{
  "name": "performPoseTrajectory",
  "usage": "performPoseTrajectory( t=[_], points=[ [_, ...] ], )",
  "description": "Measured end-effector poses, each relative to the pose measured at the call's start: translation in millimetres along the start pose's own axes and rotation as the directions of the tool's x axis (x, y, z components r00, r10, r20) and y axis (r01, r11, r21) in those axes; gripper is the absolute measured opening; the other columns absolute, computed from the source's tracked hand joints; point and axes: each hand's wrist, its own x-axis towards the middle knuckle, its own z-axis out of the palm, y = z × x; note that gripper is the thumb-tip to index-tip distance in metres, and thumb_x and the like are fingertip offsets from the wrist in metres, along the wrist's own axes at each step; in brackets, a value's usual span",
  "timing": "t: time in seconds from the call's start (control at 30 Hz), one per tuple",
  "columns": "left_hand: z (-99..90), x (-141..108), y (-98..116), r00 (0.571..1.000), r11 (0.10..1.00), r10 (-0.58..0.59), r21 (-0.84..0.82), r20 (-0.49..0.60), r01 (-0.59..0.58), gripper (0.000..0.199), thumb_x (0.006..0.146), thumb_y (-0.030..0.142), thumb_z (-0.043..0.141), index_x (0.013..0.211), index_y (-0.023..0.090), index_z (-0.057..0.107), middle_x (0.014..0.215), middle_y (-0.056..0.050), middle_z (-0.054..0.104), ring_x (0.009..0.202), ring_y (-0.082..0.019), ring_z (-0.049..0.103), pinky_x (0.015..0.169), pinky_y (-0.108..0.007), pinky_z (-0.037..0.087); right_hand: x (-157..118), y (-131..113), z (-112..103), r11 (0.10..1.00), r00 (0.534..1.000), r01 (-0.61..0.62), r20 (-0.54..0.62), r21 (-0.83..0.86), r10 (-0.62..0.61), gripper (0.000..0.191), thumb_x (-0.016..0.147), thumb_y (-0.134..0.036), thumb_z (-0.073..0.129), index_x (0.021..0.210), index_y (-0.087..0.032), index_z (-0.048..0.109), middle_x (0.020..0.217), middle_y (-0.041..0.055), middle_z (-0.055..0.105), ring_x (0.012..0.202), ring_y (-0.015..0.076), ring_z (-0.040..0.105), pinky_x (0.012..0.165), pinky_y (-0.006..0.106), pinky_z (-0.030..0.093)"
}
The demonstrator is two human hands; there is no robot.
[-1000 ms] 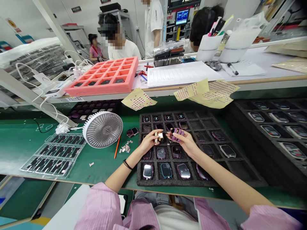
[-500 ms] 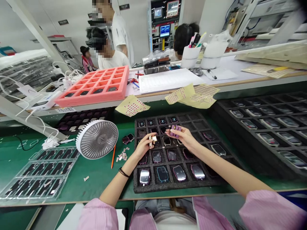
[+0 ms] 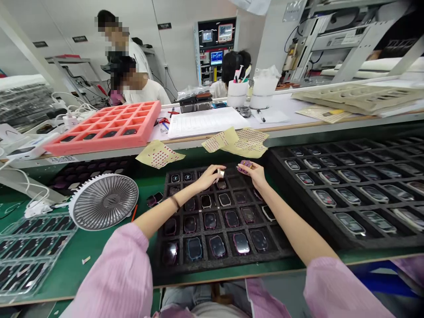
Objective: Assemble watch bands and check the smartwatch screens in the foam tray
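My left hand [image 3: 209,177] is closed on a small pale, shiny piece [image 3: 220,175] above the back part of a black foam tray [image 3: 212,263]. Close by on the right, my right hand [image 3: 256,173] grips a small purple bundle with yellow bits [image 3: 245,166] over the tray's back right part. The hands are apart. In the tray's compartments lie watch-like devices, such as a blue-rimmed one [image 3: 194,248] in the front row. My fingers partly hide both held items.
A round fan [image 3: 106,201] and clear trays [image 3: 36,247] stand left. Another black foam tray [image 3: 334,194] is at the right. Yellow sheets [image 3: 245,142] hang from the shelf edge, below a pink foam tray [image 3: 109,128]. People are beyond the shelf.
The camera view has shifted. My left hand has moved toward the tray's back, still holding the pale piece. My right hand keeps the purple bundle near the back right part.
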Motion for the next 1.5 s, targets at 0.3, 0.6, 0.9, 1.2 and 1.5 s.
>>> performPoseTrajectory(
  t=[0.3, 0.6, 0.9, 1.2, 1.5],
  points=[
    [61.0, 104.8, -25.8, 0.992, 0.976, -0.093, 0.187, -0.089, 0.109, 0.023, 0.088, 0.02, 0.058, 0.11, 0.012, 0.06, 0.116, -0.01, 0.057, 0.109, -0.022, 0.055, 0.095, -0.042, 0.046, 12.7, -1.9, -13.8, 1.0, 1.0, 0.008, -0.02, 0.024, -0.008, 0.042, 0.04, -0.036, 0.091, 0.069, -0.016, 0.068, 0.063, -0.0011, 0.069, 0.065, 0.0179, 0.069, 0.082, 0.042, 0.06],
    [84.9, 119.5, -33.3, 0.986, 0.945, -0.15, 0.281, -0.076, 0.165, 0.034, 0.091, 0.034, 0.056, 0.12, 0.015, 0.056, 0.121, -0.01, 0.058, 0.106, -0.022, 0.059, 0.089, -0.044, 0.051, 14.4, 4.8, -11.4, 0.999, 0.999, -0.036, -0.006, 0.017, 0.036, 0.045, 0.038, -0.034, 0.091, 0.074, -0.015, 0.07, 0.071, 0.0009, 0.072, 0.07, 0.0193, 0.071, 0.081, 0.04, 0.06],
    [66.9, 100.2, -19.1, 0.997, 0.957, 0.049, 0.284, 0.067, -0.066, 0.065, 0.064, 0.019, 0.078, 0.124, 0.01, 0.055, 0.136, -0.021, 0.046, 0.13, -0.037, 0.039, 0.106, -0.047, 0.034, 20.5, 1.8, -22.4, 0.993, 0.989, -0.122, 0.085, 0.009, 0.12, 0.041, 0.045, -0.033, 0.09, 0.076, -0.016, 0.07, 0.071, 0.0014, 0.072, 0.072, 0.0194, 0.072, 0.078, 0.036, 0.061],
    [56.4, 85.8, -4.4, 0.86, 0.901, 0.42, -0.02, 0.29, -0.434, 0.06, 0.068, 0.028, 0.078, 0.124, 0.017, 0.059, 0.123, -0.014, 0.062, 0.11, -0.025, 0.06, 0.093, -0.037, 0.046, 8.7, -10.5, -17.8, 0.963, 0.917, -0.268, 0.297, -0.039, 0.267, 0.025, 0.061, -0.032, 0.083, 0.074, -0.015, 0.071, 0.076, 0.0096, 0.075, 0.078, 0.0237, 0.073, 0.073, 0.035, 0.062],
    [66.8, 108.9, -4.5, 0.95, 0.913, 0.294, 0.266, 0.1, -0.311, 0.052, 0.06, 0.024, 0.083, 0.108, 0.012, 0.068, 0.105, -0.013, 0.07, 0.099, -0.027, 0.063, 0.094, -0.037, 0.044, 11.7, -20.9, -44.0, 0.983, 0.985, -0.107, 0.117, -0.15, 0.125, 0.028, 0.086, -0.046, 0.055, 0.087, -0.018, 0.061, 0.077, 0.0088, 0.074, 0.074, 0.0219, 0.073, 0.078, 0.041, 0.06]
  ],
)
